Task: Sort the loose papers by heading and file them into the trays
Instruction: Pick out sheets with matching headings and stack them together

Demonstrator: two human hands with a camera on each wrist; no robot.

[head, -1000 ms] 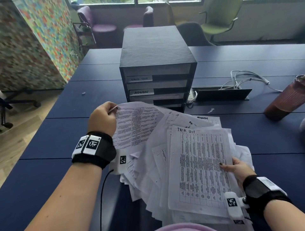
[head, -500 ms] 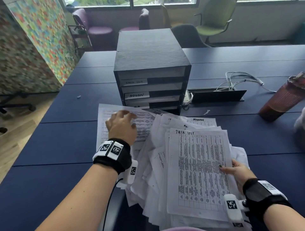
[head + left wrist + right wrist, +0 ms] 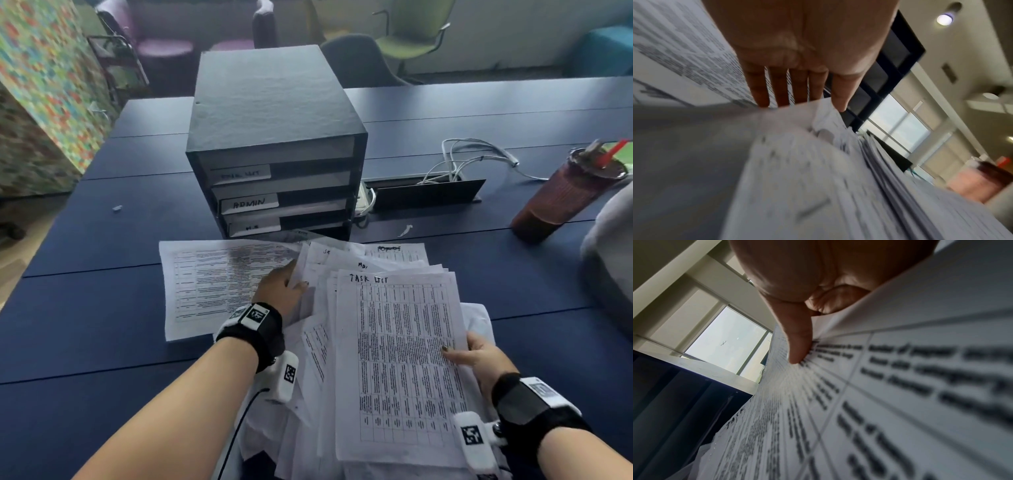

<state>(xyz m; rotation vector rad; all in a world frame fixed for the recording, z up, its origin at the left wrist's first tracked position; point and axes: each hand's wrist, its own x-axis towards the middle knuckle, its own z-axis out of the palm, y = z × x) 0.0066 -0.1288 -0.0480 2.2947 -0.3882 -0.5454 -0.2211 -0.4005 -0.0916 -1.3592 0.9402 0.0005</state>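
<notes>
A loose pile of printed sheets (image 3: pixel 313 346) lies on the dark blue table (image 3: pixel 85 308); its top sheet (image 3: pixel 397 359) is headed TASK LIST. My right hand (image 3: pixel 479 356) grips the pile's right edge, thumb (image 3: pixel 797 344) on that top sheet. My left hand (image 3: pixel 281 287) reaches into the pile's left side, its fingers (image 3: pixel 781 87) straight with the tips hidden behind a sheet's edge. One separate sheet (image 3: pixel 212 284) lies flat to the left of the pile. Behind them stands the black tray unit (image 3: pixel 274 137), its slots labelled TASK LIST, ADMIN and a third I cannot read.
A dark red tumbler (image 3: pixel 565 192) with a straw stands at the right. White cables (image 3: pixel 472 154) run into an open cable box (image 3: pixel 424 195) beside the trays. Small paper scraps (image 3: pixel 405 230) lie on the table. A grey object (image 3: pixel 609 246) sits at the right edge.
My left hand laid the sheet it held flat on the table at the left, let go, and moved right into the pile. The right hand kept its hold.
</notes>
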